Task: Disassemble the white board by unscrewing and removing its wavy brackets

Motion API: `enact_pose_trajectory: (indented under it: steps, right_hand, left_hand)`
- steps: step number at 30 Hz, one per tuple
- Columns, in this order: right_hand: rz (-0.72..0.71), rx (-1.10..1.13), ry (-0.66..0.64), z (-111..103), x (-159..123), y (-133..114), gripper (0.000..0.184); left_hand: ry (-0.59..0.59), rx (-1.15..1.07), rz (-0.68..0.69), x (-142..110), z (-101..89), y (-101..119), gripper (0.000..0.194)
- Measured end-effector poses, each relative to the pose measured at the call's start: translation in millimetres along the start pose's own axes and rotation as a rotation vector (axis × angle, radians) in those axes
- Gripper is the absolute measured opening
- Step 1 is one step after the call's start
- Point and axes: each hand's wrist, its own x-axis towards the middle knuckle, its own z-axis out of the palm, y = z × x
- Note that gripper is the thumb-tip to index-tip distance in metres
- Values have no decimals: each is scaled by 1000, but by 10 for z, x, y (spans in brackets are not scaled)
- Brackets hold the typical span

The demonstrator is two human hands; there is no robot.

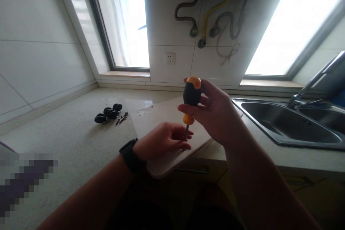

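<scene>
My right hand (215, 113) is closed round the black and orange handle of a stubby screwdriver (192, 95), held upright with its tip down on a pale wooden board (156, 115). My left hand (164, 140), a black watch on its wrist, rests on the board's near corner with its fingers pinched close round the screwdriver's shaft and tip. What the fingers pinch there is hidden. The board lies flat on the counter and juts over its front edge.
Several black caster wheels (109, 112) and a few dark screws (122, 118) lie on the speckled counter (67, 140) to the left. A steel sink (285, 122) with a tap (315, 81) is at right. Windows, pipes and a wall socket (170, 58) are behind.
</scene>
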Motion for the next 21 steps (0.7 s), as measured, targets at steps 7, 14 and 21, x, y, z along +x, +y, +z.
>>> enact_pose_trajectory:
  steps: [7,14,21]
  right_hand:
    - [-11,172,-88,-25,12,59,51]
    - [-47,-34,-66,-22,-2,-12,34]
    - [-69,-5,-36,8,4,2,50]
  left_hand:
    - [3,-63,-39,15,1,-94,18]
    - [163,-18,-27,9,100,-86,18]
    - [195,155,-44,25,88,-33,28]
